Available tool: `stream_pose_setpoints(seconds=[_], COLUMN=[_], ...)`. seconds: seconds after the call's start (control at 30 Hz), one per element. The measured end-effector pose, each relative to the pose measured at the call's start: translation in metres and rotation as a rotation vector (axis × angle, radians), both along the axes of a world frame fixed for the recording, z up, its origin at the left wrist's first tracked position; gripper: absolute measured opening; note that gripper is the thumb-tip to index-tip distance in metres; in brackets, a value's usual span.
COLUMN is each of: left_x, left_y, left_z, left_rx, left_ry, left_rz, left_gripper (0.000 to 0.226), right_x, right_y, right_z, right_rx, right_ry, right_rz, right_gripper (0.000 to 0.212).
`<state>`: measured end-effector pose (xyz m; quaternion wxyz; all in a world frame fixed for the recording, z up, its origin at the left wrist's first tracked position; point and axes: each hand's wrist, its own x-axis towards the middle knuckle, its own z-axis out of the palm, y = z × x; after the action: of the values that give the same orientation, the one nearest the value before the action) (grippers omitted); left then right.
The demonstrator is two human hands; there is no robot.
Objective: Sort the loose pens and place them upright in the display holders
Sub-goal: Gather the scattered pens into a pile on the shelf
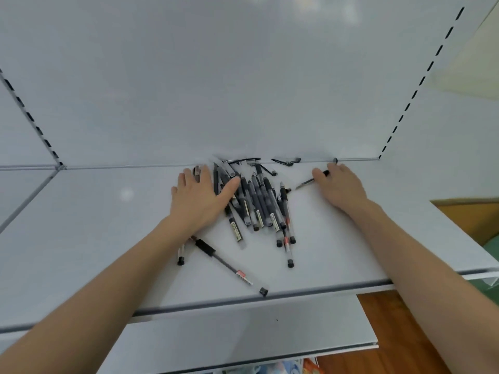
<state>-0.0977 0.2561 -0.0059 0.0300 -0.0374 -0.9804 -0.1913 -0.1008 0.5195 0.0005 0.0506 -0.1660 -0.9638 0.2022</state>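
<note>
– White shop shelving fills the view. What lies nearest?
– Lowest down is a lower shelf (243, 333), with wooden floor (391, 333) at its 3 o'clock. Beyond it runs the main shelf (81, 238), with both bare forearms reaching over its front edge.
– Where are the pens?
– A lone pen (229, 267) lies flat near the front edge, at 6 o'clock from the pile (259, 206), a loose heap of dark pens lying flat mid-shelf. A second pen (181, 256) pokes out from under the left forearm.
– And the hands?
– The left hand (199, 195) rests palm down at the pile's 9 o'clock, fingers straight and spread apart, thumb on the heap. The right hand (340, 184) lies palm down at 3 o'clock, thumb over a stray pen (307, 182). I cannot tell whether its fingers grip it. Farther on, back pens (286, 161) lie along the foot of the back wall (243, 76).
</note>
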Motion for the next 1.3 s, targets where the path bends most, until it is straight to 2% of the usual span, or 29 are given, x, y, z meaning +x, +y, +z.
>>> stream_pose_setpoints(seconds=[0.1,0.2,0.23,0.33,0.4,0.5,0.7,0.8,0.87,0.97,1.1,1.3], left_x=[-0.005,0.000,0.007,0.041,0.066,0.077,0.059,0.049,0.051,0.060,0.064,0.046], left_y=[0.022,0.025,0.020,-0.005,-0.012,-0.010,0.023,0.042,0.043,0.034,0.033,0.050], left_z=[-0.001,0.010,0.015,0.019,0.011,0.000,0.005,0.007,0.008,0.004,-0.006,-0.005], left_rx=[0.024,0.067,0.071,-0.018,-0.102,-0.087,-0.007,0.127,0.193,0.088,-0.133,-0.077], left_ry=[0.034,0.054,0.090,0.088,-0.039,-0.136,-0.138,-0.078,-0.044,-0.029,-0.051,0.015], left_rz=[-0.072,-0.102,-0.092,-0.022,-0.022,-0.073,-0.114,-0.171,-0.170,-0.064,0.000,-0.005], left_gripper=[0.078,0.072,0.071,0.084,0.099,0.114,0.095,0.085,0.082,0.082,0.092,0.087], right_x=[-0.006,-0.001,0.003,0.021,0.029,0.030,0.022,0.018,0.026,0.048,0.060,0.042], right_y=[-0.019,-0.031,-0.033,-0.037,-0.042,-0.051,-0.067,-0.066,-0.062,-0.054,-0.056,-0.067], right_z=[0.003,0.008,0.011,0.014,0.009,0.001,-0.003,0.000,0.004,0.012,0.003,-0.009], right_rx=[-0.006,-0.089,-0.092,-0.037,0.030,0.034,0.056,-0.084,-0.158,-0.142,-0.042,0.077], right_ry=[0.032,0.062,0.068,-0.006,-0.052,-0.070,0.001,0.058,0.074,0.031,0.029,0.095], right_rz=[0.162,0.244,0.245,0.239,0.277,0.334,0.400,0.421,0.434,0.483,0.585,0.543], right_gripper=[0.030,0.029,0.034,0.058,0.062,0.060,0.044,0.028,0.030,0.048,0.044,0.041])
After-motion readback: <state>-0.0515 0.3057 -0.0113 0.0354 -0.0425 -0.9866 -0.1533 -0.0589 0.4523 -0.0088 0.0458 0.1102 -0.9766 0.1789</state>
